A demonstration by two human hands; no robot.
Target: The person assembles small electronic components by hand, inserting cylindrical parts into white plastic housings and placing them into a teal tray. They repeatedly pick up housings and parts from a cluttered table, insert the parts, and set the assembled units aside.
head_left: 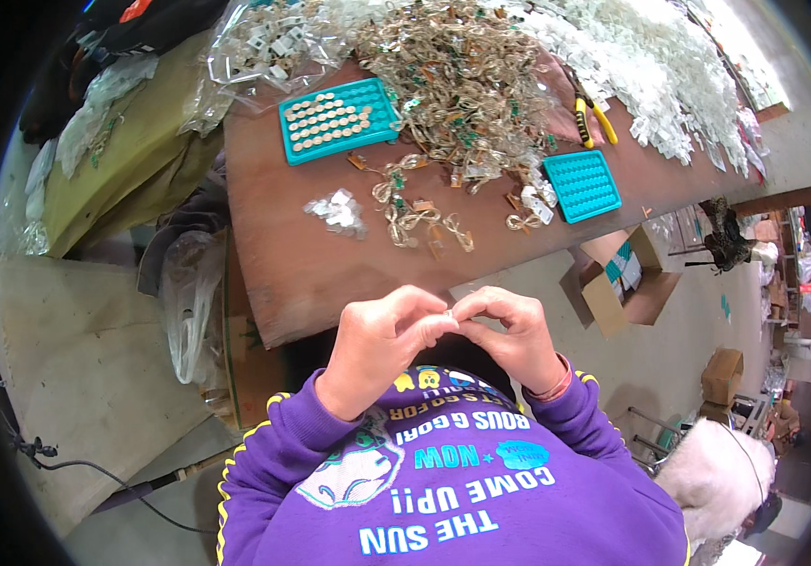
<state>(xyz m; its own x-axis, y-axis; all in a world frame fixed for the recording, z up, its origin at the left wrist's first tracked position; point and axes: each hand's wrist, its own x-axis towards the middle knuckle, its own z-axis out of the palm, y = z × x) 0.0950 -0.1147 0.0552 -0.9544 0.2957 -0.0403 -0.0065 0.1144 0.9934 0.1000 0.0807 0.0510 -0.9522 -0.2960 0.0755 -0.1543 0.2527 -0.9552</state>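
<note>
In front of my chest, just off the near edge of the brown table [283, 274], my left hand [387, 340] and my right hand [509, 335] meet fingertip to fingertip. Both are closed in a pinch on a tiny pale piece [450, 314], too small to name and mostly covered by the fingers. Beyond them on the table lie several bundles of thin clear wire [415, 219] with orange and green bits. To their left is a small heap of flat white pieces [338, 211].
A teal tray with round coin-like discs [330, 123] stands at the left, a second teal tray [583, 185] at the right. Behind are a tangled wire pile [467, 85], yellow-and-black pliers [594, 118] and heaped white pieces [660, 85]. A cardboard box [627, 283] sits on the floor.
</note>
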